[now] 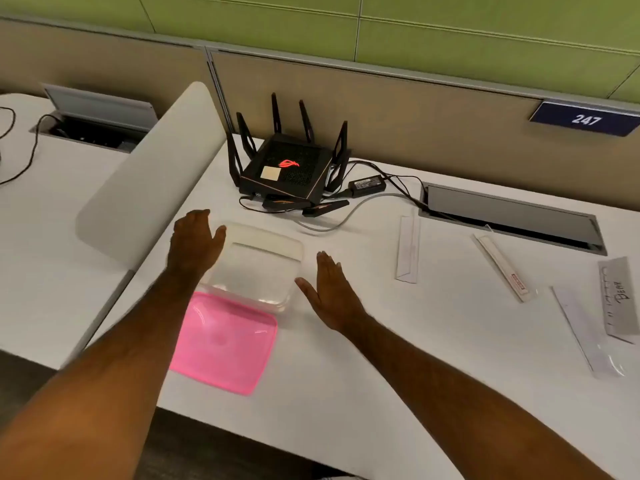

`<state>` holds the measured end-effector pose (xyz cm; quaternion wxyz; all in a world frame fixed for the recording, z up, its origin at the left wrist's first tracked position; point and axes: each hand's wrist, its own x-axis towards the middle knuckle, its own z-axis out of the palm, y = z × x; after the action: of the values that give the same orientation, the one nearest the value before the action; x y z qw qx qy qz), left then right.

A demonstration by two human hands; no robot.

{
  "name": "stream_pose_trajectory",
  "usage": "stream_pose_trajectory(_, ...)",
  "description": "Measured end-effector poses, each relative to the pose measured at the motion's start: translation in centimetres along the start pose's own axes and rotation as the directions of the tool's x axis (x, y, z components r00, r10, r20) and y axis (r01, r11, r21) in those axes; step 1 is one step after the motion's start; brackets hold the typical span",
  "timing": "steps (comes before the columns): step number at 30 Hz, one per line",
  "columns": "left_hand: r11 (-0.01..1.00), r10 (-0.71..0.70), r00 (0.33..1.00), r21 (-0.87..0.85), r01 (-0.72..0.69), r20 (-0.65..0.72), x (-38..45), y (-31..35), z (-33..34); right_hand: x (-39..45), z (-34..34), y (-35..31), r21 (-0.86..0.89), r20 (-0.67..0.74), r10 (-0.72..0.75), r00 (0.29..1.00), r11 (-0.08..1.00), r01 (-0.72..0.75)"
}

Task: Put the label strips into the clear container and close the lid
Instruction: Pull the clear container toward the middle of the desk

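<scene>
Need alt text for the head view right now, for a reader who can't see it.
Both open hands, left hand and right hand, flank an empty clear container on a white desk; its pink lid lies beside it, label strips lie scattered right.

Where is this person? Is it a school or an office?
Probably an office. The white desk has low divider panels behind it, a numbered sign reading 247, a black router and a cable hatch set into the desk.

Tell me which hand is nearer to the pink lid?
Left. The left hand is at the clear container's left edge, just beyond the pink lid; the right hand hovers further right.
</scene>
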<state>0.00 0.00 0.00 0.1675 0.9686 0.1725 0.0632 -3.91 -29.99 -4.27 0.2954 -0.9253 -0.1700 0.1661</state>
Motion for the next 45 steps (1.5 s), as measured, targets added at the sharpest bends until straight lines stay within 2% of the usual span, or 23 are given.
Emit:
stream_pose_trajectory(4,0.974,-0.226,0.964,0.017,0.225,0.140,-0.2,-1.8,0.4,0.8,0.2,-1.9,0.047,0.043,0.029,0.999,0.998,-0.031)
stream_pose_trajectory(7,0.956,-0.279,0.935,-0.030,0.292,0.218,-0.5,-3.1,1.4,1.0,0.9,-2.7,0.083,0.043,0.017,0.999,0.996,-0.020)
stream_pose_trajectory(12,0.935,-0.314,0.929,-0.103,0.338,0.197,-0.8,-2.5,2.0,1.0,1.2,-3.7,0.195,0.059,0.031,0.998,0.980,-0.042)
stream_pose_trajectory(22,0.954,-0.235,0.971,-0.179,0.240,0.049,-0.1,-2.3,1.4,1.6,0.9,-3.5,0.429,0.041,0.106,0.994,0.896,-0.113)
stream_pose_trajectory(28,0.978,-0.160,0.987,-0.129,0.162,0.031,-0.2,-0.1,0.5,1.3,-1.2,-2.0,0.485,-0.032,0.117,0.993,0.870,-0.087)
stream_pose_trajectory(35,0.976,-0.134,0.989,-0.167,0.141,0.056,-1.6,2.7,0.1,-0.4,-3.6,0.6,0.561,-0.112,0.169,0.979,0.824,-0.078)
stream_pose_trajectory(45,0.981,-0.015,0.998,-0.194,0.028,0.065,-5.4,8.7,0.8,-4.5,-6.7,5.5,0.641,-0.125,0.269,0.955,0.757,-0.129)
